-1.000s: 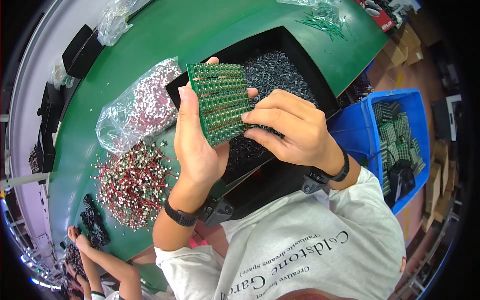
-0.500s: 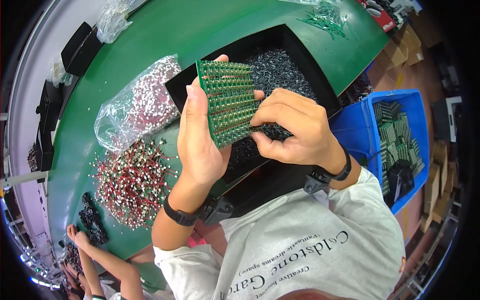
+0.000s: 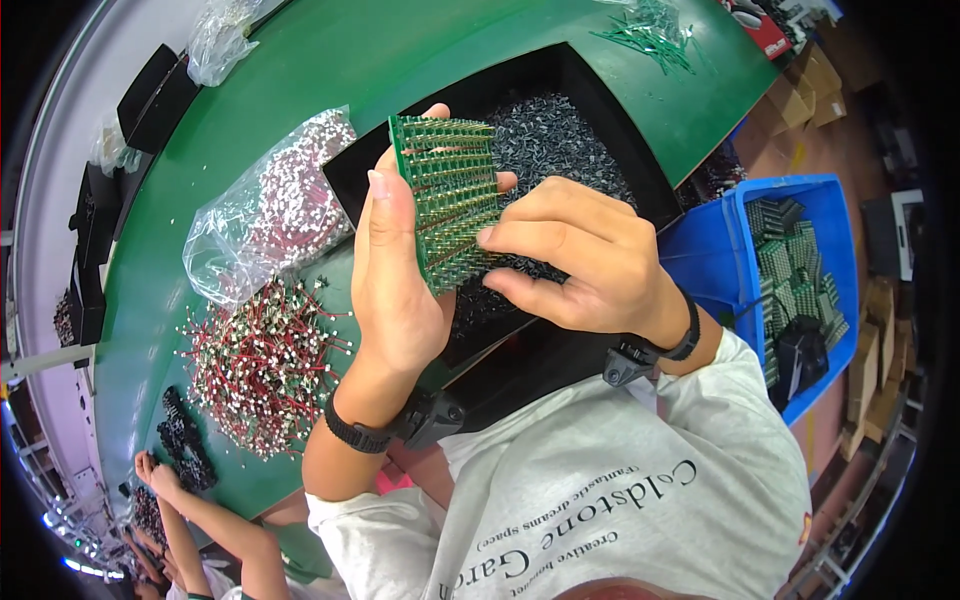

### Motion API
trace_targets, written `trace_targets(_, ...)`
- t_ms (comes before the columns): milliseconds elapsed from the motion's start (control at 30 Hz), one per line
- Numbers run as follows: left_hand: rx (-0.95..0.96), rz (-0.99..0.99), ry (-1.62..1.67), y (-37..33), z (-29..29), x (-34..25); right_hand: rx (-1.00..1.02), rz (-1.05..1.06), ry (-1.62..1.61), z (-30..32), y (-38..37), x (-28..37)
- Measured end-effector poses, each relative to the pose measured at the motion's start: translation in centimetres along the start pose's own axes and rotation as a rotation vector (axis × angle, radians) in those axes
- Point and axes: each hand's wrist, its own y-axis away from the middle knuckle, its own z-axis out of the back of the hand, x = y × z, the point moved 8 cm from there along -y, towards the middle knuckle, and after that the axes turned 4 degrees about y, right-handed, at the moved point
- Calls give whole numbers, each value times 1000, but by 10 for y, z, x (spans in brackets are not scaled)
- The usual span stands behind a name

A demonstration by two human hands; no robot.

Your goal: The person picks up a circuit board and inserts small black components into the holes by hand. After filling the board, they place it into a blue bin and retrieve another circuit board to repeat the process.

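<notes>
My left hand (image 3: 398, 265) grips a green circuit board panel (image 3: 450, 190), its thumb along the near left edge and its other fingers behind. Rows of thin metallic pins stand on the panel's face. At the panel's lower right edge is my right hand (image 3: 580, 255), its index fingertip at the pins. Thumb and index finger are apart, and I see nothing between them. Below both hands sits a black tray (image 3: 350, 172) holding many small dark parts (image 3: 560, 140).
A clear plastic bag (image 3: 225, 245) of white-tipped red wires and a loose wire pile (image 3: 262, 365) lie left on the green table (image 3: 330, 60). A blue bin (image 3: 700, 245) of board panels stands right. A co-worker's hands (image 3: 155, 472) are at lower left, beside black parts (image 3: 185, 440).
My right thumb and index finger have parted and shifted slightly left over the panel. The panel has turned a little in my left hand, showing its pins more from the side.
</notes>
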Motion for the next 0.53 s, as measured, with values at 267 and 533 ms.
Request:
trace_targets(267, -26, -8, -105, 1, -3, -2, -39, 88, 28, -5, 2, 8)
trace_targets(533, 39, 15, -79, 4, -7, 0, 14, 17, -8, -3, 4, 3)
